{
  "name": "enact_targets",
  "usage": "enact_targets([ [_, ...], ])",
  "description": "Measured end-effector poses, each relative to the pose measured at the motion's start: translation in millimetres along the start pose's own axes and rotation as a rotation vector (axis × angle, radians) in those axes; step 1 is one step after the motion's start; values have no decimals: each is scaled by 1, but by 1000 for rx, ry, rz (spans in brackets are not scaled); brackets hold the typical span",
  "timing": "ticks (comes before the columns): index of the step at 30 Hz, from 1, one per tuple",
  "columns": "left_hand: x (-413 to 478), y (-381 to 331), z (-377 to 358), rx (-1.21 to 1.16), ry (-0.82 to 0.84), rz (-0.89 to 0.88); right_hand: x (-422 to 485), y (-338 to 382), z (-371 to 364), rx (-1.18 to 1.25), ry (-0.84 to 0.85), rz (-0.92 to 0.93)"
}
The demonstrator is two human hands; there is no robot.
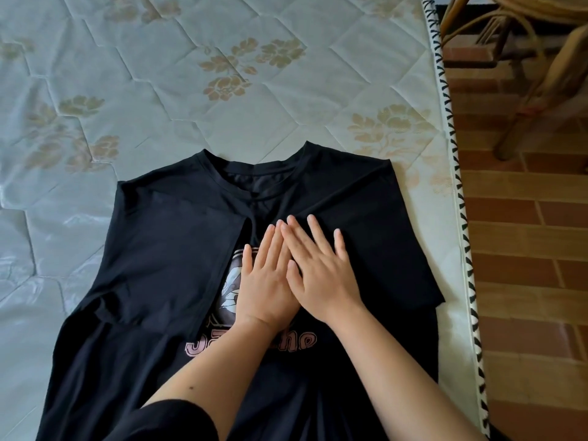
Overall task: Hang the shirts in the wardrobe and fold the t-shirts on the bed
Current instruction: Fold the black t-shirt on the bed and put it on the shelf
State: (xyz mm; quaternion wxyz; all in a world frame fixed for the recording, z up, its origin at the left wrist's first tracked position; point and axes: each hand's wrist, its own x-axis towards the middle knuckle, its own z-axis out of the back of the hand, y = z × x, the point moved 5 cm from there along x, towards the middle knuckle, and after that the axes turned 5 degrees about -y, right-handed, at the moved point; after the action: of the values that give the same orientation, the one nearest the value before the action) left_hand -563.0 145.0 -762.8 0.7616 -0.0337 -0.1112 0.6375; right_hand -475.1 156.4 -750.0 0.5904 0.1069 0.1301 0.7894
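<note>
Okay, black t-shirt (280, 377) lay on bed (191, 90), sleeves (165, 243) folded in; left hand (265, 281) and right hand (321, 272) pressed flat, grip open, holding nothing. Risk: lifting palms could let folded sleeves spring open.

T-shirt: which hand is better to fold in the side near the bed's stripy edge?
Probably the right hand. It lies flat on the black t-shirt nearer that side and partly over the left hand, so it can lift first.
</note>
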Motion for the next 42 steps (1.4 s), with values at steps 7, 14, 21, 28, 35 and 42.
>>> enact_targets([
  [7,1,0,3,-69,-67,3,25,-68,20,-148,33,-142],
  [14,-1,-1,5,-86,-67,2,5,-83,30,-243,74,-296],
  [21,-2,-5,14,-154,45,22,-69,-14,7,-140,141,-241],
  [28,-14,-13,43,-276,133,61,-108,21,15,120,250,-284],
  [35,-78,29,88,-460,-33,134,-95,69,42,428,19,-360],
  [42,-133,142,108,-284,-114,522,-85,125,33,436,99,-263],
])
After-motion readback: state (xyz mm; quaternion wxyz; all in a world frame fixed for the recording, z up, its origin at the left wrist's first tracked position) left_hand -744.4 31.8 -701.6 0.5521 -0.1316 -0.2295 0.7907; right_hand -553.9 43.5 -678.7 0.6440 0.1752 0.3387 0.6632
